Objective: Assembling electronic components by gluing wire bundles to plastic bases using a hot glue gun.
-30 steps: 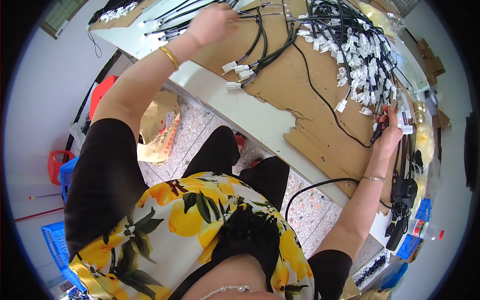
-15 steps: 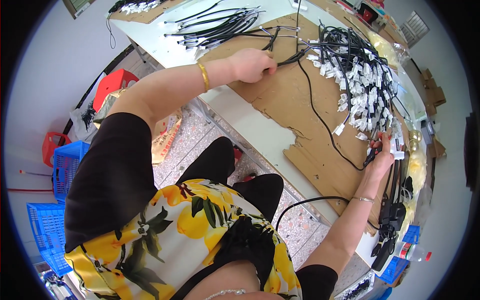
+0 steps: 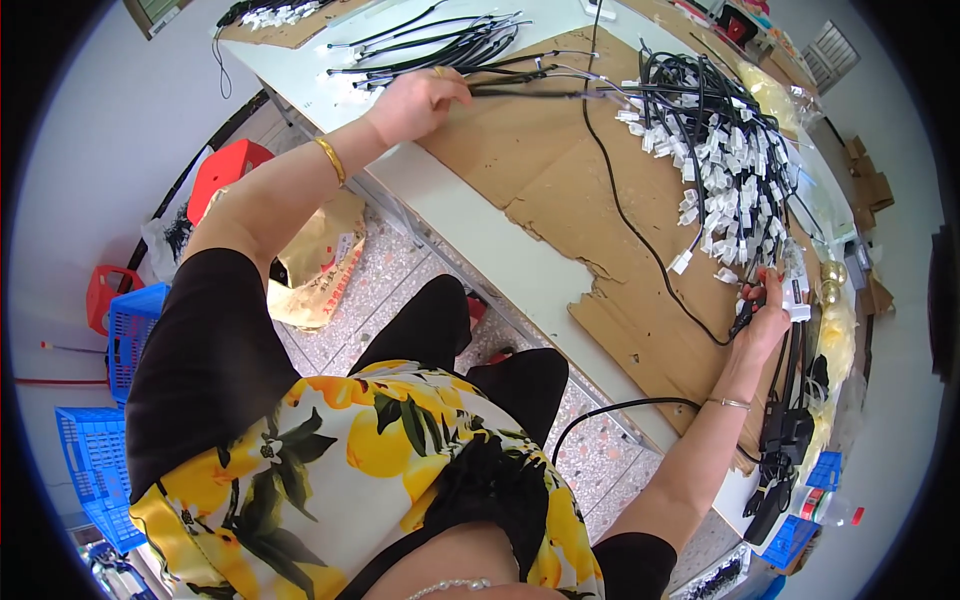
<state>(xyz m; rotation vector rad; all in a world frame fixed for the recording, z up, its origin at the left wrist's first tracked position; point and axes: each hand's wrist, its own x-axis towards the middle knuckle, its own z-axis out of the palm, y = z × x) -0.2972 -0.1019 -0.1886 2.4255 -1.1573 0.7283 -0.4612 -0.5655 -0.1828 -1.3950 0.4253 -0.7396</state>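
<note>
Over the far left part of the cardboard, my left hand (image 3: pixel 420 104) is closed, its fingertips pinching the end of a black cable (image 3: pixel 530 94) that stretches right toward the pile. Beyond it lies a row of black sleeved cables (image 3: pixel 440 52) with thin bare ends. At the right, my right hand (image 3: pixel 762 318) is closed round a small black corded piece (image 3: pixel 741 320), whose kind I cannot make out. Its thin black cord (image 3: pixel 622 200) runs back across the cardboard. In front of that hand is a heap of black cables with white connectors (image 3: pixel 725 185).
Torn cardboard (image 3: pixel 560 180) covers much of the white table (image 3: pixel 480 215). Black power adapters (image 3: pixel 785 430) and a bottle (image 3: pixel 825 505) are by the right edge. Blue crates (image 3: pixel 95 465) and a red stool (image 3: pixel 228 170) stand at the left. Yellowish plastic wrap (image 3: pixel 835 370) lines the right side.
My left hand has moved left and slightly back, drawing the black cable out straighter. The thin cord's far part has shifted left. My right hand has stayed nearly in place.
</note>
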